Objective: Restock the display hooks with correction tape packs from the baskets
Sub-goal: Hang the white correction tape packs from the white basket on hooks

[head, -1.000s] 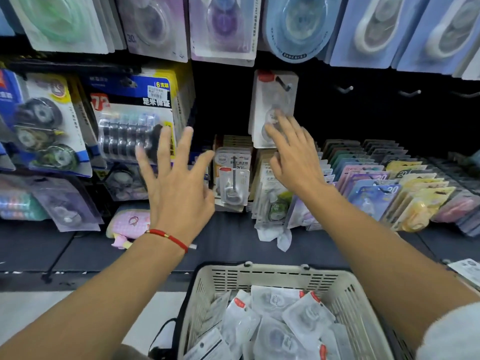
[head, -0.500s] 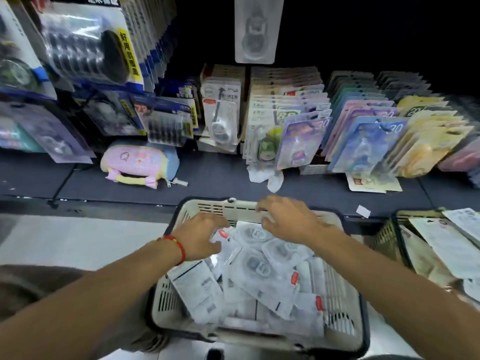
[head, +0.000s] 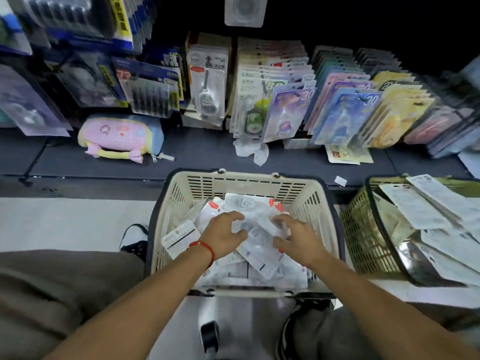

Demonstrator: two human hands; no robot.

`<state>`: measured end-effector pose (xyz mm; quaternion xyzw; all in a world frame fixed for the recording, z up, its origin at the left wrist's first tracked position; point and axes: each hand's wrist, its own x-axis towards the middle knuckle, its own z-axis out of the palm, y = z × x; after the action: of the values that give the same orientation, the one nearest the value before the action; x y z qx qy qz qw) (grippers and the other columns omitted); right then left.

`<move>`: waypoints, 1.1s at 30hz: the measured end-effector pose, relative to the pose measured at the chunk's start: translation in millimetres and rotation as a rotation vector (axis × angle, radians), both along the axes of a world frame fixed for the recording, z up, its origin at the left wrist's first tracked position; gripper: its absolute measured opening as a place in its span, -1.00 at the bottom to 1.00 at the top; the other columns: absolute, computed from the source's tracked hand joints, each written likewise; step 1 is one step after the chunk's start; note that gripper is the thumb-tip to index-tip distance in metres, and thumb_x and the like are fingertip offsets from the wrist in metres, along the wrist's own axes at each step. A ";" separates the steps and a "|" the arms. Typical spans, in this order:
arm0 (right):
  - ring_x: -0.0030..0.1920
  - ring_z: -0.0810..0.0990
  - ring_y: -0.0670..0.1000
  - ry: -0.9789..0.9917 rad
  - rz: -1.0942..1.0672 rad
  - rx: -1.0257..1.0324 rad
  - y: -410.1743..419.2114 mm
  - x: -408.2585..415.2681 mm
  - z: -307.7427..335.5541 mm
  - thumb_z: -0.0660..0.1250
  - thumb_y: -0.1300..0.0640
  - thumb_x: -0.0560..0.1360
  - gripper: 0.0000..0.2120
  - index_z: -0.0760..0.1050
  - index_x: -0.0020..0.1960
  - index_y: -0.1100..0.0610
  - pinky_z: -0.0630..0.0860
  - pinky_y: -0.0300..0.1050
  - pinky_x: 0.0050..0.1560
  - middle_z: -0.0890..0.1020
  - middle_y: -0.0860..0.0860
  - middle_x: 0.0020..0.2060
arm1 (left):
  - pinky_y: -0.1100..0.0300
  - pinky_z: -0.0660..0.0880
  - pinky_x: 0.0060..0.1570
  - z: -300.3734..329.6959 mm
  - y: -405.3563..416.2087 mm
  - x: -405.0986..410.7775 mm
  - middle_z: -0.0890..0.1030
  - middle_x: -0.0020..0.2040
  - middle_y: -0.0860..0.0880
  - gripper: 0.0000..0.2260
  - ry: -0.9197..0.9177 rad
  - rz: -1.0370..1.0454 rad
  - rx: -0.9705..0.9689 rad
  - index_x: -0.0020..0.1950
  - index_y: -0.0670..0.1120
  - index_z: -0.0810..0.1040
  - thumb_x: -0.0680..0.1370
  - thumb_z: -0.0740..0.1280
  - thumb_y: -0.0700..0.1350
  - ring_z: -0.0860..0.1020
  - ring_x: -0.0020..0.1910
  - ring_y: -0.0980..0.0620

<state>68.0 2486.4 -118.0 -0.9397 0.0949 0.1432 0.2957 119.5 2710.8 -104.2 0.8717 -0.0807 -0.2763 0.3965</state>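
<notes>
While both hands [head: 255, 236] grip packs [head: 255, 229], beige basket [head: 244, 184] beneath

A stationery shop is shown: carded blister packs [head: 293, 113] are ranked on a dark shelf [head: 207, 154], and shopping baskets [head: 249, 185] are set below.

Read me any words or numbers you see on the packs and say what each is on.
"30": purple pack, top corner.
"30": blue pack, top corner.
"20": yellow pack, partly hidden.
"7P": blue hanging pack, uncertain.
Print on the basket packs and other cards: too blurred.
</notes>
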 end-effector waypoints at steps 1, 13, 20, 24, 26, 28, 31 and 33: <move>0.14 0.63 -0.07 -0.056 -0.043 0.055 6.0 -8.5 2.5 0.46 0.13 0.52 -0.51 0.52 0.44 0.00 0.52 -0.18 0.23 0.65 -0.08 0.31 | 0.11 0.40 0.45 2.0 -5.7 -1.8 0.55 0.42 -0.03 -0.60 0.071 0.063 -0.067 0.46 -0.08 0.53 0.65 0.39 0.00 0.49 0.43 -0.03; 0.39 0.51 0.12 0.008 -0.159 -0.093 17.3 -16.1 -14.4 0.43 0.09 0.59 -0.53 0.46 0.46 0.12 0.47 0.01 0.39 0.53 0.09 0.38 | -0.14 0.64 0.09 2.7 19.2 3.9 0.71 0.14 -0.16 -0.63 0.376 0.649 -0.494 0.20 -0.09 0.66 0.48 0.46 -0.44 0.67 0.14 -0.22; 0.18 0.57 0.05 0.150 -0.222 -0.027 11.8 -22.9 -33.1 0.58 0.00 0.48 -0.40 0.45 0.44 0.09 0.56 -0.03 0.20 0.55 0.03 0.20 | -0.19 0.60 0.19 7.8 42.8 6.4 0.70 0.05 -0.05 -0.75 0.228 0.703 -0.441 0.05 0.09 0.61 0.51 0.43 -0.25 0.64 0.08 -0.15; -0.02 0.69 -0.03 -0.079 -0.366 0.365 -2.8 -9.1 9.4 0.48 0.32 0.55 -0.70 0.55 0.18 0.03 0.67 -0.01 0.04 0.71 -0.01 0.03 | -0.08 0.65 0.00 11.6 42.0 13.0 0.71 -0.08 0.03 -0.81 0.093 0.638 -0.364 0.04 0.11 0.63 0.52 0.45 -0.16 0.66 -0.04 -0.07; -0.04 0.70 -0.14 -0.172 -0.289 0.482 -9.0 0.9 37.5 0.50 0.32 0.53 -0.75 0.61 0.08 0.02 0.63 -0.15 0.05 0.75 -0.07 -0.02 | -0.05 0.67 -0.11 12.8 37.1 14.8 0.70 -0.06 0.04 -0.83 0.047 0.596 -0.356 -0.01 0.14 0.62 0.54 0.42 -0.15 0.67 -0.06 -0.08; -0.13 0.69 -0.20 -0.232 -0.205 0.548 -10.1 8.3 58.2 0.49 0.33 0.54 -0.76 0.65 0.05 0.00 0.58 -0.29 -0.09 0.77 -0.09 -0.08 | -0.02 0.64 -0.13 13.2 30.0 14.8 0.70 -0.06 0.07 -0.83 0.014 0.546 -0.374 -0.04 0.18 0.62 0.59 0.38 -0.12 0.67 -0.08 -0.05; -0.13 0.71 -0.09 -0.266 -0.213 0.639 -1.8 13.8 66.6 0.46 0.33 0.56 -0.76 0.65 0.05 0.00 0.66 -0.18 -0.09 0.77 -0.01 -0.10 | 0.10 0.53 -0.15 13.4 18.2 8.2 0.68 0.00 0.09 -0.86 0.088 0.496 -0.428 -0.01 0.20 0.63 0.66 0.33 -0.02 0.64 -0.03 0.01; -0.11 0.71 -0.12 -0.304 -0.249 0.601 8.8 15.5 59.7 0.45 0.34 0.56 -0.77 0.66 0.05 0.01 0.66 -0.15 -0.02 0.76 -0.06 -0.11 | 0.00 0.58 0.00 11.5 12.2 -0.7 0.70 0.12 0.00 -0.91 0.240 0.469 -0.501 0.08 0.14 0.65 0.66 0.36 0.07 0.65 0.08 -0.07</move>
<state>83.5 2495.3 -58.3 -0.8027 0.1171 -0.0138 0.5847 118.8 2723.0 -92.7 0.7037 0.1034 -0.2500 0.6569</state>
